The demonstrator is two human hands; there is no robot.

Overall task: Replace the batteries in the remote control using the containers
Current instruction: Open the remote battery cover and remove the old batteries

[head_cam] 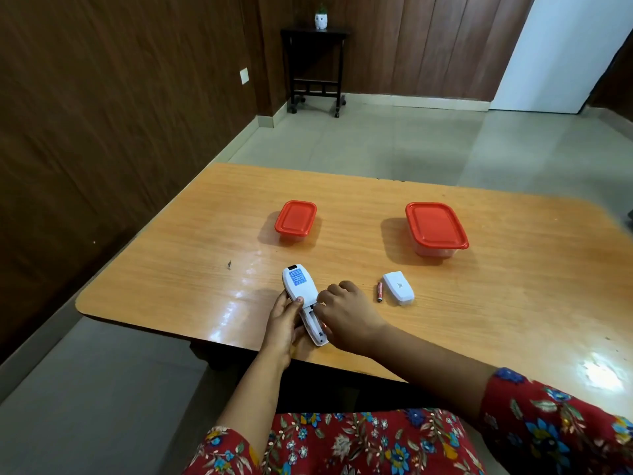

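Floral red sleeves fill the bottom of the frame, and my two hands meet at the table's near edge. My left hand grips the white remote from the side, back face up, its battery bay uncovered. My right hand is curled, fingertips pressed into that bay; whether they pinch a battery I cannot tell. Just right of my hands lie a loose battery and the white cover, side by side. Farther up the frame stand two red-lidded containers, a small one at left and a larger one at right, well apart.
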